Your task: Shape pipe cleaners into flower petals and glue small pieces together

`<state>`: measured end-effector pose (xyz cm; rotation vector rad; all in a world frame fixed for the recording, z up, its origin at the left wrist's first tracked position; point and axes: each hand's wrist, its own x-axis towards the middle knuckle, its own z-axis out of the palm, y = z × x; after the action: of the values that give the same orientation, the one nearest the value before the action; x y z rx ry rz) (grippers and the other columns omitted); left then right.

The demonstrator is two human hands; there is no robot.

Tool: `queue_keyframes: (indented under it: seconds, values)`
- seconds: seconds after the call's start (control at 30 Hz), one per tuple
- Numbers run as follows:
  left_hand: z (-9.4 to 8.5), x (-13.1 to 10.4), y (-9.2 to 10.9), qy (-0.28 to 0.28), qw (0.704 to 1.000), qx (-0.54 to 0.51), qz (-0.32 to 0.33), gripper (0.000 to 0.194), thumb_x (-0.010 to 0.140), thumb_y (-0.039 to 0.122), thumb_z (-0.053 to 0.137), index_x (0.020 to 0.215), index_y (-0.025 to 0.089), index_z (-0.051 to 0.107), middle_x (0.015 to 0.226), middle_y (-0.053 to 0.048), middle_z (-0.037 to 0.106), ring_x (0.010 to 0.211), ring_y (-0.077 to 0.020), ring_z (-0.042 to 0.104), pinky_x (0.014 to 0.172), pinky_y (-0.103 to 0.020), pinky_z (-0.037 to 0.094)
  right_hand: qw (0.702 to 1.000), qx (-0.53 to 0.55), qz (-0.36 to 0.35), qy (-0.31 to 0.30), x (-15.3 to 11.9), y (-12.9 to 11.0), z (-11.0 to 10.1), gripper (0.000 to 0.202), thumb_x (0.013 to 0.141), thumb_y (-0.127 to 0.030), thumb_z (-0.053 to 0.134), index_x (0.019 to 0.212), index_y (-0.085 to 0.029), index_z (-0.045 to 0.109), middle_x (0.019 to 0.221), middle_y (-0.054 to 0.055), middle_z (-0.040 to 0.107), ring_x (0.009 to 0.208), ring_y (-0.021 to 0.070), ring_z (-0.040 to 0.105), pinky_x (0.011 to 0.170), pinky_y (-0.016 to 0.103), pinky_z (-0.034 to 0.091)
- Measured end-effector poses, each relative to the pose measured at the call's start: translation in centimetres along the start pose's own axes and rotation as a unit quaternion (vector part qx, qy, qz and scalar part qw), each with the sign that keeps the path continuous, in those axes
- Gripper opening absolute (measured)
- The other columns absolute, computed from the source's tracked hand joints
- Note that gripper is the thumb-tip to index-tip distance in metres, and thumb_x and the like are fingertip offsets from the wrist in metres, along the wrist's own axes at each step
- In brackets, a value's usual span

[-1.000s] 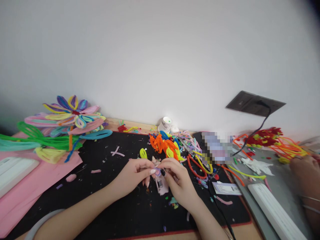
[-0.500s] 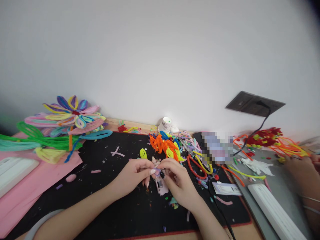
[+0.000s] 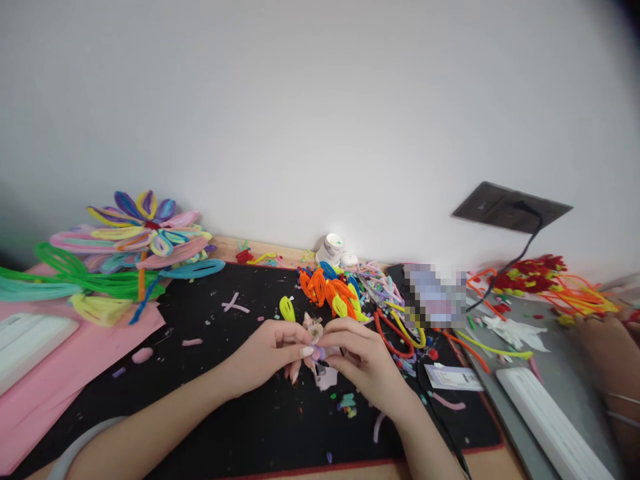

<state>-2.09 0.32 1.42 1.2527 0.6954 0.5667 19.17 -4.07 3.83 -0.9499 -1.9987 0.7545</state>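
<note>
Small pale lilac fuzzy pipe-cleaner piece [image 3: 316,352] over black mat [image 3: 210,347], pinched between left hand [image 3: 267,352] and right hand [image 3: 361,360]; both grips narrow. Since last frames: right hand rolled over, hiding dark nail; twisting likely ongoing. Orange-yellow loop pile [image 3: 333,293] just behind.

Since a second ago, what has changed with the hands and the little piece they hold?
The right hand slid slightly down and toward the person, now covering more of the pink tool. Both it and the left hand still pinch the small craft piece. The flower stayed put.
</note>
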Motion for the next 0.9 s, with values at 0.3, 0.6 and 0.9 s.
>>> queue_keyframes:
  seconds: [0.3,0.6,0.9]
  values:
    - [0.01,-0.04,-0.08,-0.007,1.000,-0.011,-0.018,0.029,0.080,0.042,0.077,0.077,0.015,0.069,0.069,0.000,0.072,0.047,-0.0078,0.053,0.051,-0.021,0.041,0.999,-0.029,-0.019,0.012,0.00,0.04,0.17,0.012,0.098,-0.024,0.069,0.104,-0.025,0.079,0.107,0.008,0.075,0.098,0.0198,0.073,0.090,0.033,0.060]
    - [0.10,-0.12,-0.03,-0.001,1.000,-0.022,-0.003,0.035,0.080,0.048,0.079,0.076,0.015,0.068,0.065,0.002,0.067,0.046,-0.0077,0.052,0.050,-0.021,0.040,0.998,-0.041,-0.026,0.037,0.08,-0.21,0.47,0.013,0.099,-0.023,0.067,0.105,-0.025,0.078,0.105,0.008,0.076,0.096,0.0195,0.074,0.088,0.031,0.061]
    - [-0.13,0.00,-0.35,-0.005,0.999,-0.024,0.026,0.040,0.086,0.055,0.072,0.089,0.015,0.068,0.073,0.000,0.068,0.049,-0.0083,0.054,0.051,-0.023,0.042,0.995,-0.038,-0.019,0.086,-0.02,0.17,0.59,0.012,0.097,-0.026,0.069,0.103,-0.024,0.079,0.098,0.008,0.077,0.090,0.0213,0.073,0.080,0.033,0.061]
